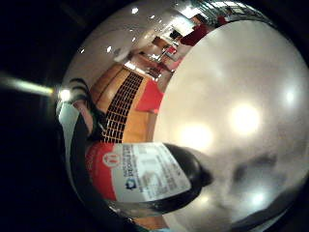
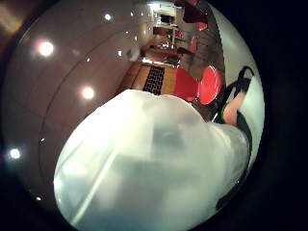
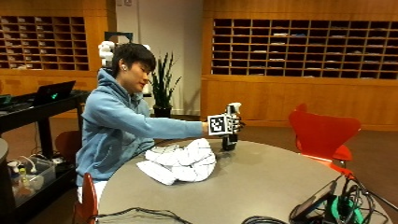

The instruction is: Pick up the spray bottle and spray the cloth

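Cables (image 3: 267,219) and a small screen (image 3: 314,200) lie at the near edge of the round grey table (image 3: 267,182), closest to the outside camera. Farther back a person in a blue hooded top (image 3: 118,126) sits at the table's far-left side with the right arm stretched out over it. The right hand (image 3: 233,125) grips the spray bottle (image 3: 230,140) around its neck, fingers curled round it, the white nozzle (image 3: 234,107) showing above the hand — the bottle is upright, and whether its dark base touches the table or hangs just above it I cannot tell. Just beside the hand, toward the person, the white cloth (image 3: 180,161) lies in a crumpled heap on the table, apart from the bottle. From the little-finger side of the palm the bottle's red and white label (image 1: 140,174) and dark body show close below the hand, above the grey tabletop. The thumb-side view is filled mostly by pale translucent plastic (image 2: 154,168) — close against the palm. A red chair (image 3: 320,135) stands well beyond the hand, at the table's other side.
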{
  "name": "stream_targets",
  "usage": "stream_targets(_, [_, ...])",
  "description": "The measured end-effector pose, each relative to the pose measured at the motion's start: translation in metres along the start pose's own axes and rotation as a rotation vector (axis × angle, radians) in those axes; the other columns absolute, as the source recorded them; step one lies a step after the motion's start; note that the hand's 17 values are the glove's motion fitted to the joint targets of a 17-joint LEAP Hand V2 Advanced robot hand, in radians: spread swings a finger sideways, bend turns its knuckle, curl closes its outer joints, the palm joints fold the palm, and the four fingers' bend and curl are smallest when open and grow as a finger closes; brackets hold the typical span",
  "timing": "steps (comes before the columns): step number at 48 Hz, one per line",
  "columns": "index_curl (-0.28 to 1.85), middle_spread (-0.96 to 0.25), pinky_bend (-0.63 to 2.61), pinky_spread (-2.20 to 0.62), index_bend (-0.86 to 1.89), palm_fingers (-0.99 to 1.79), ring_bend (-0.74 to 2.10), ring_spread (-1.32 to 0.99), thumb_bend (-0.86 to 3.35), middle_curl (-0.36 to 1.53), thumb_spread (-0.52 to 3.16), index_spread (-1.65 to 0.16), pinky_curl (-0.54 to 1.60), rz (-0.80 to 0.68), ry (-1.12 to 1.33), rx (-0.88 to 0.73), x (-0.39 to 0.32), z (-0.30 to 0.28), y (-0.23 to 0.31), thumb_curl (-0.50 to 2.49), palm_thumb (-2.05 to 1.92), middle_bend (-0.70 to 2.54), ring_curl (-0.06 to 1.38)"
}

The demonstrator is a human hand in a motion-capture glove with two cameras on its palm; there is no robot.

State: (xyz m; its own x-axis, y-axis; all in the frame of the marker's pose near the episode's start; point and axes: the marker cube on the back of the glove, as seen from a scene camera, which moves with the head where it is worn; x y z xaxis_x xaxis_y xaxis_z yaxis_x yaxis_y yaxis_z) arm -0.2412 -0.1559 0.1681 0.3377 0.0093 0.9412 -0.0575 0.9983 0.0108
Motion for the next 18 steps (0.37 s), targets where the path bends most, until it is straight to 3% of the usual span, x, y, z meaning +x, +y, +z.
stream_targets(4, [0.48,-0.15,0.5,-0.26,0.19,1.23,0.55,-0.17,-0.04,0.43,0.46,-0.22,0.4,-0.02,0.018,-0.174,-0.006,-0.005,0.023,0.72,0.89,0.42,0.42])
stream_targets(18, [0.31,-0.13,0.56,-0.11,0.02,0.73,0.49,-0.17,-0.05,0.38,0.78,-0.29,0.42,-0.053,0.177,-0.129,0.004,-0.048,0.034,0.61,0.77,0.21,0.4])
